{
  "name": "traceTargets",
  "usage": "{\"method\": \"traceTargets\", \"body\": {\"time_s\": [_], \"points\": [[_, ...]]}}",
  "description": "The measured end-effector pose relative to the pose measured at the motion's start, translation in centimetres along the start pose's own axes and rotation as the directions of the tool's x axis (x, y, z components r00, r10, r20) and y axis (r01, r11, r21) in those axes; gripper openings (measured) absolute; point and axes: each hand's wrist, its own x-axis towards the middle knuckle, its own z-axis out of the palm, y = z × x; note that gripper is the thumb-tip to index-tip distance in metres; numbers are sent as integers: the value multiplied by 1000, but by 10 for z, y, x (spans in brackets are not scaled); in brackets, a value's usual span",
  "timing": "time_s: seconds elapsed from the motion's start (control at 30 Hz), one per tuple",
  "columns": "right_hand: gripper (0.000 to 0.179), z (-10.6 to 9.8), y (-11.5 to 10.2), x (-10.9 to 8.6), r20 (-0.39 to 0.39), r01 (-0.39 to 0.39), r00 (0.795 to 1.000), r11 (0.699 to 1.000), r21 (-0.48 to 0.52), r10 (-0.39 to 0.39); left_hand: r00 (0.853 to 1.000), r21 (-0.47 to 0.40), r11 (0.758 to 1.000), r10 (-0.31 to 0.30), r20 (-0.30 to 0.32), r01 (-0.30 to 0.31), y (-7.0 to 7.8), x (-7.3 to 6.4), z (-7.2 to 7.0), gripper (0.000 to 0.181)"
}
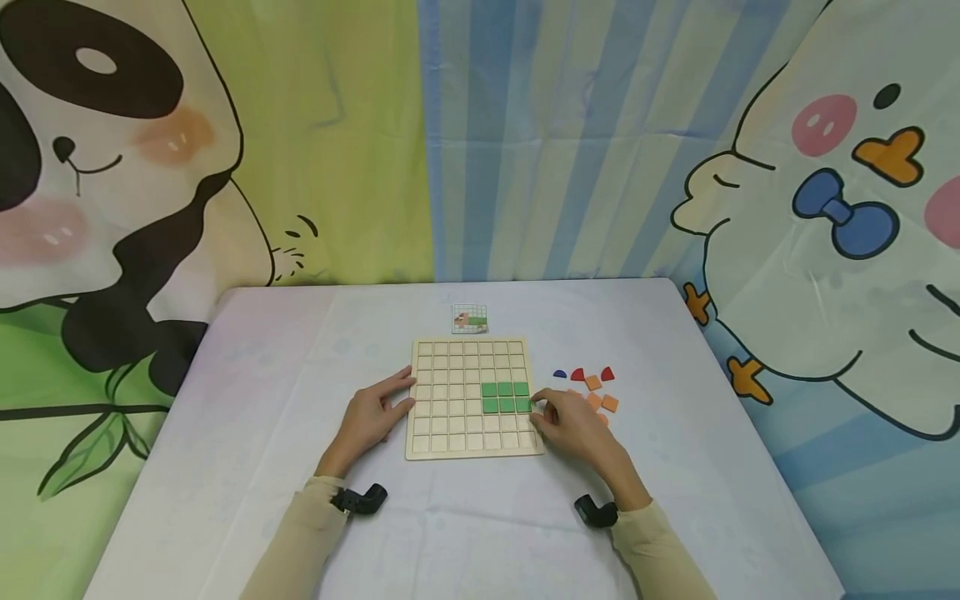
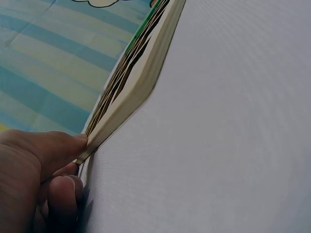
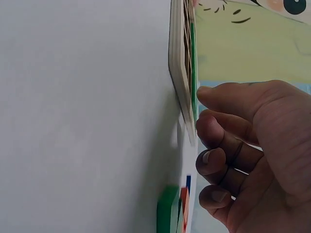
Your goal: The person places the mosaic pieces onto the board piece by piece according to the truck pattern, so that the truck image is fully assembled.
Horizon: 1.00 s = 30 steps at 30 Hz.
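A wooden grid board (image 1: 442, 421) lies on the table, with several green square tiles (image 1: 498, 397) in two rows at its right side. My left hand (image 1: 369, 412) touches the board's left edge with thumb and finger; the left wrist view shows the thumb (image 2: 60, 148) against the wooden rim. At the right edge is my right hand (image 1: 570, 425), thumb and index fingertips beside the green tiles. In the right wrist view its other fingers (image 3: 214, 162) are loosely bent, and nothing shows between them. Whether its fingertips touch a tile I cannot tell.
A small picture card (image 1: 469, 319) lies behind the board. Right of it are loose orange squares (image 1: 610, 403), red pieces (image 1: 607, 374) and a blue half-round piece (image 1: 560, 374). A green block (image 3: 167, 211) stands near them, hidden from the head view by my right hand.
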Motion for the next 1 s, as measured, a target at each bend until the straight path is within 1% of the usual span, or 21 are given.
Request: {"method": "traceTargets", "body": {"time_s": [0.17,0.37,0.6,0.73,0.87,1.0], "points": [[29,-8,12,-9,-12,-61,998,998,-14,60,1000,3,1000,7,-6,-7,0,0,0,46],[28,-16,26,-22,-23,-101,995,995,-2,101,1000,5,1000,5,-8,-5,-1,0,1,46],[25,-19,40,-36,-75,-117,990,993,-25,115,1000,4,1000,4,-10,-4,-1,-1,1,45],[20,-20,47,-43,-78,-140,987,990,-32,137,1000,5,1000,13,-3,-13,-1,-1,1,45],[22,-21,51,-47,-92,-142,986,990,-27,139,1000,1,1000,29,-8,-29,-2,0,1,45],[22,-21,53,-51,-97,-161,983,986,-32,157,999,-5,999,32,-11,-32,-3,0,1,44]]}}
